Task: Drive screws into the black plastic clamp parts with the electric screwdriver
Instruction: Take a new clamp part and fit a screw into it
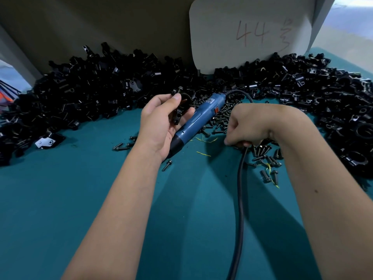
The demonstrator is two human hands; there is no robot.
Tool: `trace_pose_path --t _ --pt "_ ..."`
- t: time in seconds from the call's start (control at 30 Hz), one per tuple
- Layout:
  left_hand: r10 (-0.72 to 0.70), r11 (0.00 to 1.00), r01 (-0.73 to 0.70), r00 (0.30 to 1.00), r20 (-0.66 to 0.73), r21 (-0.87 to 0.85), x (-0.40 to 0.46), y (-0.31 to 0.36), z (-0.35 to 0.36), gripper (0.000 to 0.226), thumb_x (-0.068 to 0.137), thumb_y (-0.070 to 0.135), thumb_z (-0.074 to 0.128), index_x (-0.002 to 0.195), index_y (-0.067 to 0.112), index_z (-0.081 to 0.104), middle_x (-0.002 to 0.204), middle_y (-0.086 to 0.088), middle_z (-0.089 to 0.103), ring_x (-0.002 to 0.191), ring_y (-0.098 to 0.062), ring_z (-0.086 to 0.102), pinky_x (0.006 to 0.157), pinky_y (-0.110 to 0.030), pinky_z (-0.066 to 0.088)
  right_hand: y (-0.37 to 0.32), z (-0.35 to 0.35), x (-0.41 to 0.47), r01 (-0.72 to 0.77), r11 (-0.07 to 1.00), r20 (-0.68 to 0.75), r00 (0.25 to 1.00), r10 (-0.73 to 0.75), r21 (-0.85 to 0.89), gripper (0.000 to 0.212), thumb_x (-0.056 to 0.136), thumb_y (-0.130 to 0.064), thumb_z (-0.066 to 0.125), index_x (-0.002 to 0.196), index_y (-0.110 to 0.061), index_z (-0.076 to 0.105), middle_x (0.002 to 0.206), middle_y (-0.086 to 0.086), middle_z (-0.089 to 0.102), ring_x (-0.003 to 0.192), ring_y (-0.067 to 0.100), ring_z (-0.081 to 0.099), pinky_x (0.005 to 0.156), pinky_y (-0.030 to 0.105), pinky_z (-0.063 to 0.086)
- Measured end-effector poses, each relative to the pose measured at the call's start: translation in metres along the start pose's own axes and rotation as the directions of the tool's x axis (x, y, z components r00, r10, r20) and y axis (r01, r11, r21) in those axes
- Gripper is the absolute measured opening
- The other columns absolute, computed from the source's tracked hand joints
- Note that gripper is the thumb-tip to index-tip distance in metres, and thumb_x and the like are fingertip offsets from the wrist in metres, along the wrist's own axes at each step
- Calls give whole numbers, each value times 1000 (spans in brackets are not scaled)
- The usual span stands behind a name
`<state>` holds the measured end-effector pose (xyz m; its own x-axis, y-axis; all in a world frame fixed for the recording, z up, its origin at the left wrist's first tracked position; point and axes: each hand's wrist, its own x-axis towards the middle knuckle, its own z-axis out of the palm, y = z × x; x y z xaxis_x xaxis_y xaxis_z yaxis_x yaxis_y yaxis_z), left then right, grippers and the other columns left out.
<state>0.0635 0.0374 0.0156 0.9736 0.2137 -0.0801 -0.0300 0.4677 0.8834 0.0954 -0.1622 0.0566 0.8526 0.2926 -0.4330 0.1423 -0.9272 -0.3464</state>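
Now the left hand [161,122] is raised over the teal bench [80,209], palm up, thumb and fingers curled round one black clamp [181,107]; a screw [175,91] stands out of the clamp's far end just past the thumb tip. Just right of that hand lies the blue screwdriver [198,120], slanting from a black nose at the near left to its far right end, where the cord [240,188] leaves it, arcs over and runs back down the bench to the near edge. The left palm covers part of the nose. The right hand [244,129] is down among the loose screws [264,156], fingers curled and tips on the bench beside the cord; whether it has pinched a screw cannot be told, since the knuckles hide the fingertips. More screws lie scattered behind the screwdriver and a few to the near left of it. A long heap of clamps [90,91] curves along the far side from left to right, with a thick bank [343,110] on the right. Behind it stands a grey wall, and a pale card [252,33] leaning there bears "44" in red handwriting plus a character too faint to read. A small label on the screwdriver's far end is illegible. Thin yellow shreds [207,140] lie among the screws
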Motion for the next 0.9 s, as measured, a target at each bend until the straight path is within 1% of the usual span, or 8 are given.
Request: trace_pose_path --t 0.07,0.17,0.3,0.4,0.47,0.6,0.8,0.9 --pt "-39 999 39 999 24 -1 0 2 -2 9 97 10 69 91 10 63 76 1 72 76 -24 77 79 -30 64 4 -1 3 93 985 -65 994 -84 143 21 96 -22 70 87 -5 77 62 3 71 48 13 57 46 22 47" --pt "-90 995 91 995 41 -28 0 5 -6 7 96 9 69 91 9 65 84 -6 67 78 -25 77 73 -26 62 3 5 6 205 916 -45 978 -202 344 14 97 -10 62 88 -6 73 80 11 77 61 18 58 46 22 47" --pt "-110 992 115 990 92 -55 0 6 -10 19 87 0 75 102 4 64 89 -8 72 81 -22 76 73 -23 60 -2 9 10 345 722 -169 937 -307 600 23 93 13 57 97 -7 68 72 10 71 55 11 54 42 18 42" --pt "-99 995 102 990 99 -24 0 5 -10 36 81 -8 75 113 0 61 84 -8 76 80 -20 76 74 -21 60 1 5 13 405 638 -252 913 -320 655 26 97 11 56 101 -8 73 72 6 69 57 10 56 44 18 45" --pt "-97 995 99 992 78 -27 0 5 -9 39 81 -11 75 117 -1 60 82 -9 77 78 -19 77 72 -21 60 5 5 13 364 717 -195 930 -311 594 21 98 6 60 102 -10 73 75 8 69 60 13 63 47 22 51" --pt "-92 993 94 995 31 -66 1 5 -10 42 83 -8 77 121 -1 59 87 -12 78 78 -18 77 69 -20 59 -1 13 12 254 911 15 962 -273 324 7 95 -11 75 100 -14 75 80 12 77 70 25 76 56 25 59" --pt "-81 994 81 997 9 -70 2 4 -13 38 84 -5 78 117 0 61 94 -15 78 79 -18 76 69 -19 59 -42 21 -4 167 977 329 922 -203 135 32 79 -32 91 98 -15 73 74 6 78 70 21 79 60 24 60" --pt "-82 994 81 997 -7 -71 2 4 -15 35 85 -5 77 116 0 61 94 -14 78 78 -18 76 69 -18 58 -61 36 -7 153 985 313 942 -120 -81 36 82 -37 88 101 -11 72 69 0 78 66 12 77 79 29 61"
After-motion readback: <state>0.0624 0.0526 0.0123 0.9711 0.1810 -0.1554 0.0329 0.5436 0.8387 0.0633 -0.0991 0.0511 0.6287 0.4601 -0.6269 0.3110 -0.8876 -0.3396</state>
